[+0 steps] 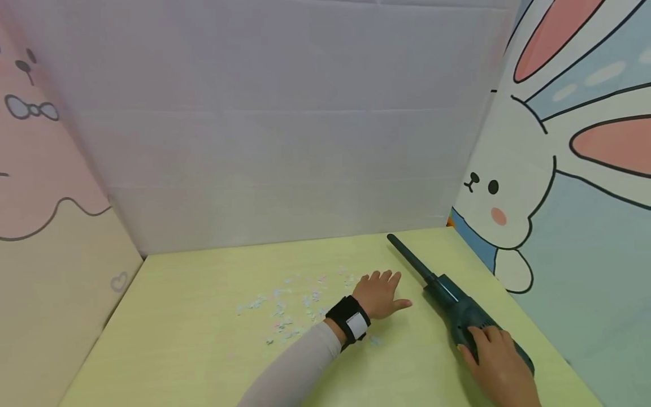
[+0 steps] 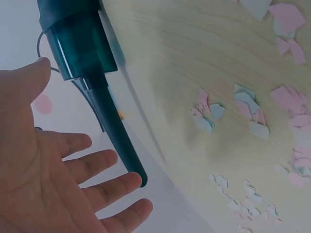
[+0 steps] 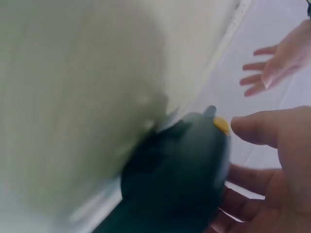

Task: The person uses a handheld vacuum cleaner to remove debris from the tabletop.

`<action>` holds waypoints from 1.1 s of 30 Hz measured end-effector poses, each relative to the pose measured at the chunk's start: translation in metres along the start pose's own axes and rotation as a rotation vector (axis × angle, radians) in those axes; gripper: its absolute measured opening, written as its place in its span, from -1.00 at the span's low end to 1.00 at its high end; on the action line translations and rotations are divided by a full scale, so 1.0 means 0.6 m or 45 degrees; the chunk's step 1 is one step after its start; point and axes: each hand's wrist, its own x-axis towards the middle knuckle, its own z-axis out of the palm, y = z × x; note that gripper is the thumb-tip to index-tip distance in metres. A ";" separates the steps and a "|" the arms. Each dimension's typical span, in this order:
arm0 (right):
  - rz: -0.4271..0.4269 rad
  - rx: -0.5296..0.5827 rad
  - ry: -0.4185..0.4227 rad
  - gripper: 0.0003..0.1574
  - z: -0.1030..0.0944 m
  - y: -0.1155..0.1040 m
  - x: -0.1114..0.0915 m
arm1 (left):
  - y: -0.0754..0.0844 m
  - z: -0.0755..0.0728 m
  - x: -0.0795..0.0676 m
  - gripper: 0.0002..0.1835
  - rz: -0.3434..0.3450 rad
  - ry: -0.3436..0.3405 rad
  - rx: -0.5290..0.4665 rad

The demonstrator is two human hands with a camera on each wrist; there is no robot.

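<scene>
A dark green handheld vacuum cleaner (image 1: pixel 473 316) with a long narrow nozzle (image 1: pixel 408 257) lies along the right side of the table, its tip toward the back wall. My right hand (image 1: pixel 500 364) grips its handle end. In the right wrist view the fingers pass behind the vacuum body (image 3: pixel 177 179), and the thumb is beside a yellow button (image 3: pixel 221 125). Held over the table with fingers spread, my left hand (image 1: pixel 376 295) has nothing in it. Torn pink and pale blue paper scraps (image 2: pixel 290 99) are scattered to its left in the head view.
The pale yellow wooden table (image 1: pixel 178 316) meets a white sheet (image 1: pixel 285 141) at the back. A bunny-print panel (image 1: pixel 585 254) borders the right, and a pink and cream panel (image 1: pixel 51 282) the left. A small scrap (image 1: pixel 375 340) lies nearer the front.
</scene>
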 end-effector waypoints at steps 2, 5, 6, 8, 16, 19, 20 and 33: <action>0.054 0.009 -0.092 -0.24 0.006 -0.001 0.004 | 0.006 0.003 0.008 -0.17 -0.005 0.000 0.023; 0.132 0.022 -0.182 -0.18 0.013 -0.004 0.011 | 0.015 0.003 0.016 -0.18 -0.013 0.026 0.051; 0.145 0.018 -0.198 -0.17 0.017 -0.005 0.013 | 0.018 0.003 0.018 -0.18 -0.017 0.038 0.058; 0.169 0.011 -0.227 -0.15 0.022 -0.006 0.014 | 0.025 0.005 0.021 -0.19 -0.021 0.056 0.076; 0.179 0.010 -0.302 -0.32 0.039 0.002 0.013 | 0.049 0.012 0.030 -0.18 0.003 0.090 0.136; 0.174 0.032 -0.327 -0.43 0.038 0.004 0.016 | 0.054 0.017 0.035 -0.17 0.009 0.089 0.170; 0.169 0.045 -0.339 -0.44 0.037 0.006 0.017 | 0.055 0.018 0.036 -0.17 0.009 0.088 0.176; 0.167 0.092 -0.418 -0.20 0.005 0.026 0.034 | 0.061 0.029 0.054 -0.21 0.020 0.133 0.204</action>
